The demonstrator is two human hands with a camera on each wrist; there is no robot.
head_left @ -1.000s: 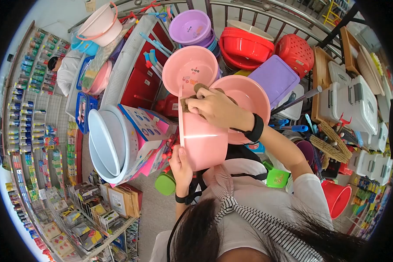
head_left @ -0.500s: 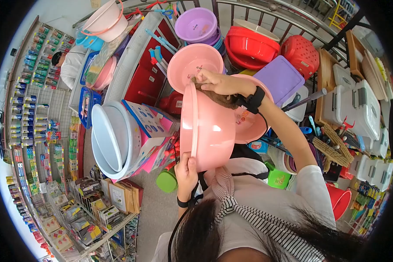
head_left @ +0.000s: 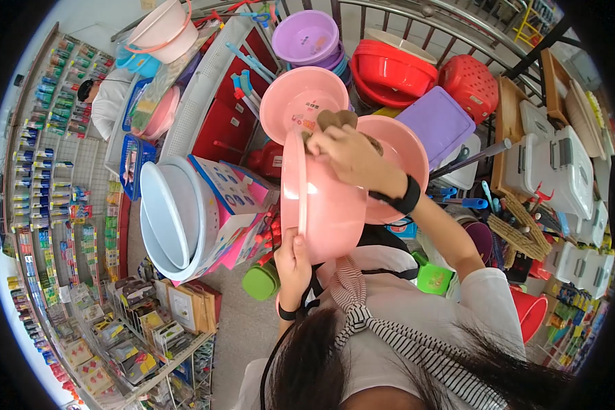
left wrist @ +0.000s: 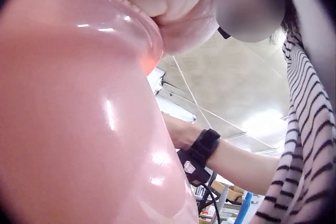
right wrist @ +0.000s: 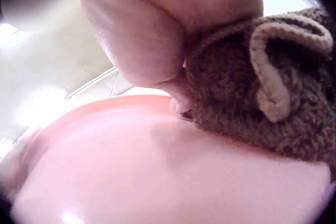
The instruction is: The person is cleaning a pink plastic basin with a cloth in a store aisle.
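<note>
A pink plastic basin (head_left: 331, 212) is held up on its side in front of the chest, its rim toward the left in the head view. My left hand (head_left: 294, 271) grips the rim low down, thumb on the outer side. At the upper side, my right hand (head_left: 359, 160) holds a bunched brown cloth (head_left: 338, 119) against the basin near the rim. The right wrist view shows the fuzzy cloth (right wrist: 226, 92), with a paler edging, lying along the basin's glossy wall (right wrist: 131, 155). In the left wrist view the basin wall (left wrist: 79, 129) fills the left side.
Two more pink basins, one a nearer basin (head_left: 400, 154) and one a farther basin (head_left: 301, 102), stand just beyond. Light blue tubs (head_left: 171, 219) are at the left, beside a boxed item (head_left: 229, 181). Red basins (head_left: 393, 72) and a purple lid (head_left: 436, 123) lie behind.
The right hand stretched back along the basin's side with the cloth, then came forward toward the rim, fingers curled again. The basin has turned slightly; the left hand stays on its rim.
</note>
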